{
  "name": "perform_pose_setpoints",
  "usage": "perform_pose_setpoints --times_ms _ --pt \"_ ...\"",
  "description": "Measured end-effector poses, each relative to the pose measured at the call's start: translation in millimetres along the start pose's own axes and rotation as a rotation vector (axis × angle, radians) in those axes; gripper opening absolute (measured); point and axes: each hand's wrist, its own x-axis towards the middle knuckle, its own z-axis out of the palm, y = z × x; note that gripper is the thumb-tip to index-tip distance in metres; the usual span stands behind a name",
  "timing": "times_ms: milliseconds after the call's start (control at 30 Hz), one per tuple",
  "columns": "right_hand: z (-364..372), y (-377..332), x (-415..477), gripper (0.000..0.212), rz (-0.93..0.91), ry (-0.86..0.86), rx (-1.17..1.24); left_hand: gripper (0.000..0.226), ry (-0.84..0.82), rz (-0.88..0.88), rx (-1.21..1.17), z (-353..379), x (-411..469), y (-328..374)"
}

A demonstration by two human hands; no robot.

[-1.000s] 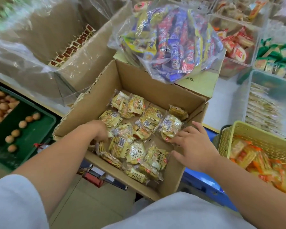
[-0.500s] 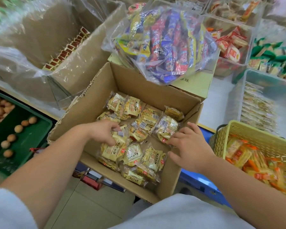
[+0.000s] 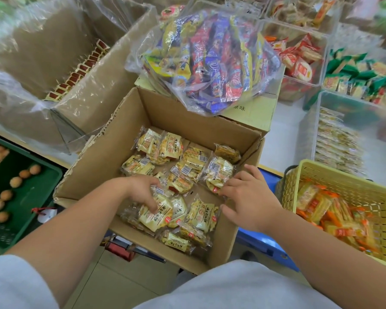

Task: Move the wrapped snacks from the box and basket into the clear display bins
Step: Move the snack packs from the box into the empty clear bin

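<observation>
Reaching into the snack box

Inside the cardboard box (image 3: 125, 130), the left hand (image 3: 143, 191) curls its fingers round a yellow snack packet (image 3: 154, 220) at the near left. The right hand (image 3: 252, 197) spreads its fingers, tips touching a second packet (image 3: 218, 171) farther right.

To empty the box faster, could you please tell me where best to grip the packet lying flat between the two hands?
Probably from above with the right hand, which is nearest: the packet lies flat, label up, and its far edge borders bare cardboard, so pinch there.
</observation>
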Motion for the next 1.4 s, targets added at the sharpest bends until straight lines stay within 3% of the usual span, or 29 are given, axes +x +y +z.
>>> perform_pose_setpoints --times_ms 133,300,467,633,733,833,967,1067,1200,1300,1400 --pt "0 0 -1 0.046 -0.005 0.013 0.011 0.091 0.003 0.017 -0.129 3 -5 1" --pt "-1 0 0 0.044 -0.017 0.010 0.012 0.109 0.032 0.016 -0.134 5 -11 7" --pt "-1 2 0 0.044 -0.024 0.012 0.012 0.114 0.200 0.028 -0.151 11 -22 9" --pt "3 5 1 0.048 -0.053 0.028 0.006 0.091 0.375 0.064 -0.417 14 -45 12" --pt "0 7 0 0.052 -0.078 0.010 0.060 0.062 0.437 0.161 -0.804 14 -65 25" --pt "-13 9 0 0.052 -0.082 0.027 0.273 0.070 0.404 0.330 -1.313 21 -87 56" --pt "-44 24 -19 0.059 0.010 0.034 1.010 0.072 0.278 0.574 -1.728 47 -102 113" --pt "-61 49 -51 0.064 0.121 0.015 1.357 0.043 0.207 0.655 -1.841 72 -108 163" --pt "-64 94 -98 0.019 0.204 0.082 1.427 0.040 0.121 0.673 -1.843 103 -106 232" --pt "-60 133 -134 0.016 0.285 0.132 1.535 0.039 0.074 0.646 -1.807 120 -97 281" --pt "-52 174 -168 0.024 0.390 0.239 1.633 0.036 0.204 0.579 -1.829 133 -85 327"
